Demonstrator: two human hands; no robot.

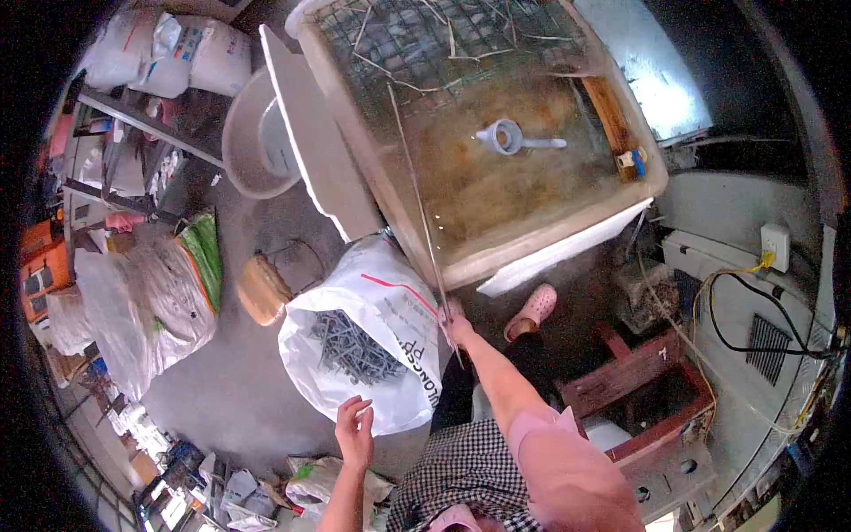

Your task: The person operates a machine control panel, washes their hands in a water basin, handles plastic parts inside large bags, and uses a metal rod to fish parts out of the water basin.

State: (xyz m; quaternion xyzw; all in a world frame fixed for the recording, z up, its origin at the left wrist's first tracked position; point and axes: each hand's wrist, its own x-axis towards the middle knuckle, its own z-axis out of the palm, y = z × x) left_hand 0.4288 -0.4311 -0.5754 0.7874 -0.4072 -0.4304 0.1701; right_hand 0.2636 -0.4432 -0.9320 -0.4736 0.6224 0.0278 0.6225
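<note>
My right hand [456, 328] is closed around a long thin rod [415, 182], which slants up across the near left corner of the large water tub [417, 222]. Just left of that hand, a white woven sack [403, 324] stands with its mouth wide, full of dark grey stick-like pieces [355, 348]. My left hand [355, 433] hovers by the sack's near rim, fingers loosely curled and apart, with nothing in it. A pale plastic scoop with a handle [507, 137] lies in the brownish water.
Green mesh [461, 40] covers the tub's far part. White boards [315, 142] lean against its side. A round plastic basin [257, 133], a tan stool [261, 288] and filled sacks [151, 301] stand left. A reddish-brown frame [620, 381] and loose cables [722, 310] lie right.
</note>
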